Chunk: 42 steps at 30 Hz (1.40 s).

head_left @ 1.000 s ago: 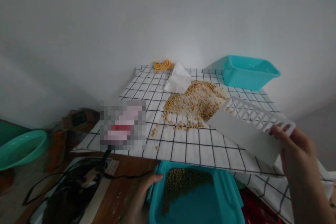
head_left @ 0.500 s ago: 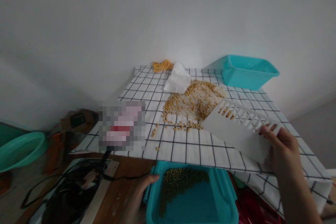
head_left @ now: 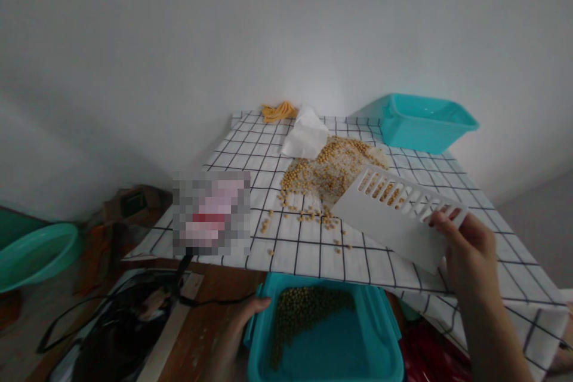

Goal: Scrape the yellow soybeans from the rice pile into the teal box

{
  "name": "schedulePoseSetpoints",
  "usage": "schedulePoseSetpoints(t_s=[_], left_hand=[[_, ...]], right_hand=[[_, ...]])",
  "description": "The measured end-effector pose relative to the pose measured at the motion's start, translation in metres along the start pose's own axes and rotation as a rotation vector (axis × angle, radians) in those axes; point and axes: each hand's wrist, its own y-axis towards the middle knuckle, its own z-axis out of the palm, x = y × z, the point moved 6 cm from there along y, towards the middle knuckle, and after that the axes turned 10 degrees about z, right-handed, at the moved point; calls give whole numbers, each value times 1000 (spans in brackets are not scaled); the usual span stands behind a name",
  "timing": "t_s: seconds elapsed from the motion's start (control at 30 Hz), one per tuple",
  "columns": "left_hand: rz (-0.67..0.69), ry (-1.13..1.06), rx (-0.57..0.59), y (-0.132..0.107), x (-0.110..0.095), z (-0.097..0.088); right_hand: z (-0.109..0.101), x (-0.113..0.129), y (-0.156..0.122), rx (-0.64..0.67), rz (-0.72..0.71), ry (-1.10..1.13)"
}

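My right hand (head_left: pixel 468 250) grips the near end of a white slotted plastic scraper (head_left: pixel 394 215), which lies tilted with its far edge against a heap of yellow beans mixed with white grains (head_left: pixel 333 170) on the checked tablecloth (head_left: pixel 308 250). A few loose beans lie scattered in front of the scraper. My left hand (head_left: pixel 244 322) holds the left rim of a teal tub (head_left: pixel 385 334) below the table's front edge; beans lie in the tub's far part.
A second teal tub (head_left: pixel 425 122) stands at the table's back right. A crumpled white tissue (head_left: pixel 304 134) and an orange bundle (head_left: pixel 278 111) lie at the back. A green basin (head_left: pixel 36 253) and a dark cable (head_left: pixel 134 304) sit lower left.
My right hand has slid the scraper leftward and toward me across the heap, and a few beans have rolled toward the table's front edge. The left hand and tub barely moved.
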Motion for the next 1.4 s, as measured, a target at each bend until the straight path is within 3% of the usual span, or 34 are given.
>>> schedulePoseSetpoints(t_s=[0.23, 0.43, 0.6, 0.77, 0.83, 0.93, 1.0, 1.13, 1.2, 1.4], left_hand=[[-99, -47, 3, 1, 3, 0], [31, 8, 7, 2, 0, 2], [30, 7, 31, -4, 7, 6], [105, -48, -24, -17, -8, 14], [43, -102, -31, -15, -15, 20], [-282, -195, -25, -13, -10, 29], [-308, -198, -21, -11, -11, 28], [-126, -128, -44, -13, -14, 13], [-57, -92, 2, -16, -13, 10], [-80, -75, 26, -16, 2, 2]], right_hand=[[3, 4, -3, 0, -20, 6], [2, 4, -8, -35, 4, 85], [-5, -1, -13, -95, 57, 137], [-19, -6, -25, -177, 96, 82], [-21, -9, -30, -154, 113, 75], [-20, -12, -34, -99, 110, 51], [-18, -13, -36, -81, 101, 20], [-10, -12, -39, -79, 109, -28], [-8, -8, -42, -113, 116, -28], [-13, 0, -46, -259, 71, 27]])
